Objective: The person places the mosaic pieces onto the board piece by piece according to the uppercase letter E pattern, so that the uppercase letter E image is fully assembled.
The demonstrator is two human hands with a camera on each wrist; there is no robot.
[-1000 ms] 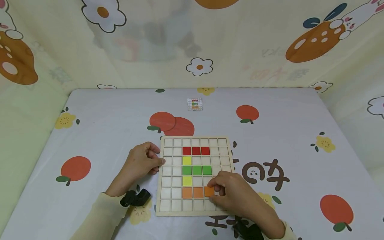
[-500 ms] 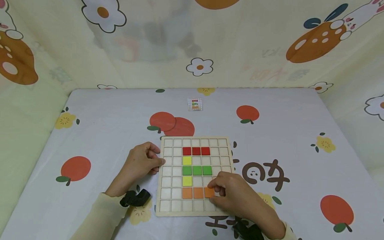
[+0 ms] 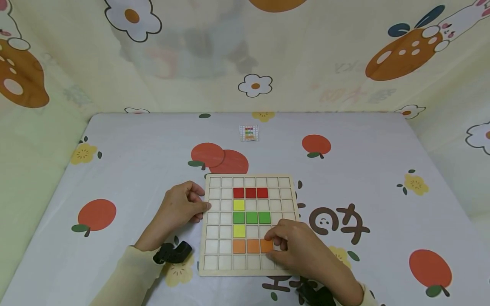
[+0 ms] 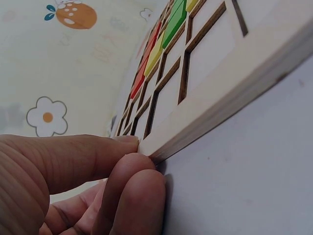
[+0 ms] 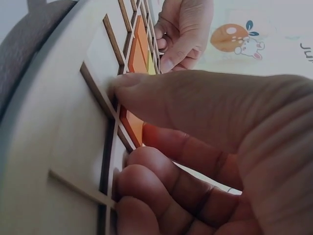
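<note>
A wooden grid board [image 3: 252, 272] lies on the table with coloured square tiles in its cells. My left hand [image 3: 183, 204] holds the board's left edge. In the left wrist view its thumb [image 4: 98, 152] touches the frame, with fingers curled beside the rim. My right hand [image 3: 300, 244] pinches an orange tile [image 3: 266, 245] between thumb and index finger. That tile sits at the right end of the orange row, beside another orange tile [image 3: 253, 246]. The right wrist view shows the pinched orange tile [image 5: 131, 126] partly behind the thumb.
Red tiles [image 3: 250, 193], green tiles [image 3: 251, 217], a yellow tile [image 3: 239, 205] and a lower yellow tile [image 3: 239, 231] fill other cells. A small pattern card [image 3: 249, 133] lies behind the board. The fruit-print tablecloth [image 3: 363, 161] surrounds it, with a patterned curtain [image 3: 306, 55] behind.
The orange tile in my right hand has shifted slightly down and now lines up with the other orange tiles. My left hand has stayed at the board's edge.
</note>
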